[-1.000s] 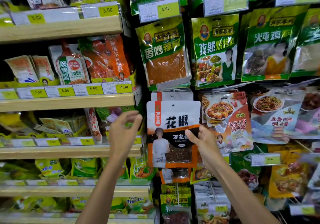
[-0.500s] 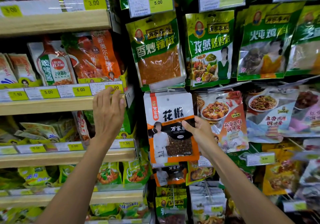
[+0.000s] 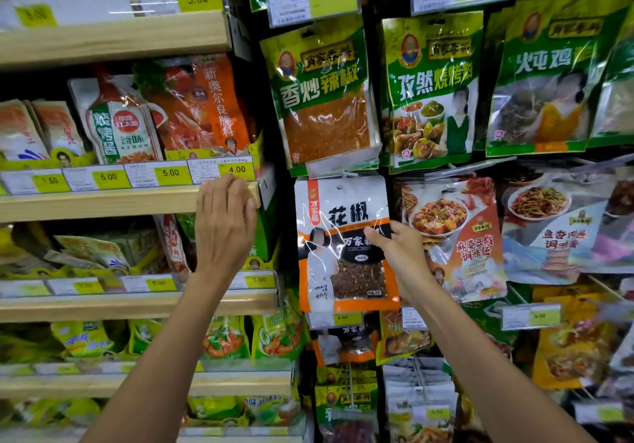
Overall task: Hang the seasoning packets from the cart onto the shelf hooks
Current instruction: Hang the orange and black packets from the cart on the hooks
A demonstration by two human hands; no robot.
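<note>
A white, orange and black seasoning packet (image 3: 338, 236) with a clear window of brown peppercorns hangs upright in the hook wall, its top hole level with a shelf hook (image 3: 346, 174). My right hand (image 3: 399, 254) pinches the packet's right edge at mid height, thumb across the front. My left hand (image 3: 224, 226) is raised with straight fingers, fingertips resting on the front edge of a wooden shelf (image 3: 103, 202) to the left, holding nothing. The cart is out of view.
Green seasoning packets (image 3: 322, 96) hang in the row above; more packets (image 3: 453, 236) hang to the right and below. Wooden shelves with yellow price tags (image 3: 236, 169) and standing pouches fill the left side.
My left hand rose from mid-air onto the shelf edge by the 4.00 tag. The right hand kept hold of the packet, which shifted up slightly towards the hook.
</note>
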